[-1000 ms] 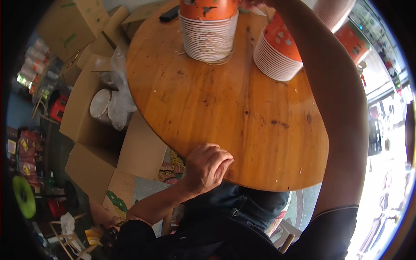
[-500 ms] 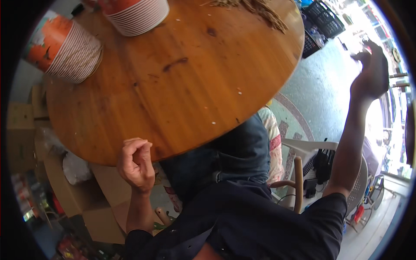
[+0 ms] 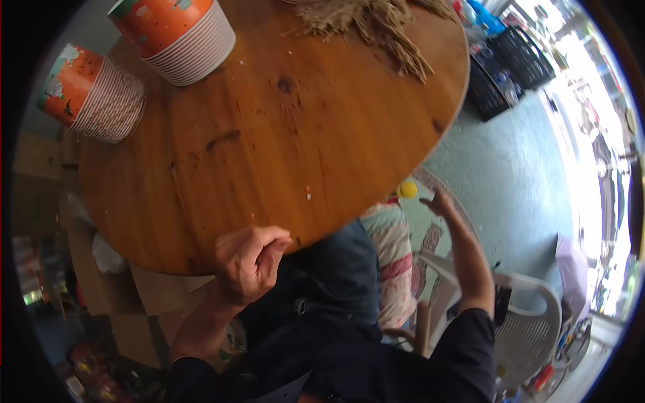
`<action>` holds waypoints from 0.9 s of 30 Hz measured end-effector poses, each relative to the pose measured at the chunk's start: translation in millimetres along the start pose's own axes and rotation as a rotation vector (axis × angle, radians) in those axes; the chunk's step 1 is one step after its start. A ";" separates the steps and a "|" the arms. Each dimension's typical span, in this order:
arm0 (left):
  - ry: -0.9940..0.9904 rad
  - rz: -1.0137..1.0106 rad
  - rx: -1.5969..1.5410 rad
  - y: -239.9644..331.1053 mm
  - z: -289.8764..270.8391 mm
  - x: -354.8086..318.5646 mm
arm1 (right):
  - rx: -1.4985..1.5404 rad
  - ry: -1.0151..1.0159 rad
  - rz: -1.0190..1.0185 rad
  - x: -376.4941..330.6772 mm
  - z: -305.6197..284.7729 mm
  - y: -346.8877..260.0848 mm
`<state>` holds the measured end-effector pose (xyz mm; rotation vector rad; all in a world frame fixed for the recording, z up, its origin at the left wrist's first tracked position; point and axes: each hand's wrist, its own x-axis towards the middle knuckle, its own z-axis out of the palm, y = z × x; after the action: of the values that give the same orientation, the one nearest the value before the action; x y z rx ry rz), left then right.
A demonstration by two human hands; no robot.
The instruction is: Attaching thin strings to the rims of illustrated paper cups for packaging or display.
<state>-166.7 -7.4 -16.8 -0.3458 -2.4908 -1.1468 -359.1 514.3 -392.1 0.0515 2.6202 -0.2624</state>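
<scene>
My left hand (image 3: pixel 252 262) is closed at the near edge of the round wooden table (image 3: pixel 269 174), fingers curled in and thumb pressed against them. Whatever it may hold is hidden. Out past the table's right edge, my right hand (image 3: pixel 441 201) hangs over the floor with fingers apart and nothing visible in it. A small yellow round thing (image 3: pixel 407 189) shows just left of it. Two stacks of orange-and-white paper bowls, a nearer-to-middle stack (image 3: pixel 185 47) and a left stack (image 3: pixel 97 94), lean at the far left of the table. Dried plant stalks (image 3: pixel 383 27) lie at the far side.
Small light crumbs (image 3: pixel 308 196) dot the tabletop. Black plastic crates (image 3: pixel 517 57) stand on the floor at the far right. A light plastic chair (image 3: pixel 531 322) is at my right, and cardboard boxes (image 3: pixel 94 282) are at my left. Patterned cloth (image 3: pixel 393 262) lies beside my leg.
My right hand has come down and inward from high at the right to beside the table edge. My left hand has shifted right and curled more tightly. The view has moved.
</scene>
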 end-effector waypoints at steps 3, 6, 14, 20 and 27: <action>-0.027 -0.012 0.093 -1.1 -0.7 3.7 | 0.188 -0.091 0.087 37.2 61.7 -29.8; -0.032 0.042 0.093 4.8 1.3 14.6 | 0.032 0.121 -0.044 72.4 79.7 13.4; -0.112 -0.039 0.189 1.0 7.1 10.4 | 0.144 0.010 -0.036 105.3 78.2 -82.4; -0.214 -0.102 0.228 6.5 4.0 16.9 | 0.192 -0.024 -0.050 121.7 93.7 -112.6; -0.245 -0.054 0.225 3.4 7.4 21.3 | 0.244 -0.046 -0.062 111.1 124.3 -132.5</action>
<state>-186.3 1.9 -9.7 -0.3769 -2.8248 -0.8760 -407.7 358.7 -529.2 0.0469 2.5339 -0.5969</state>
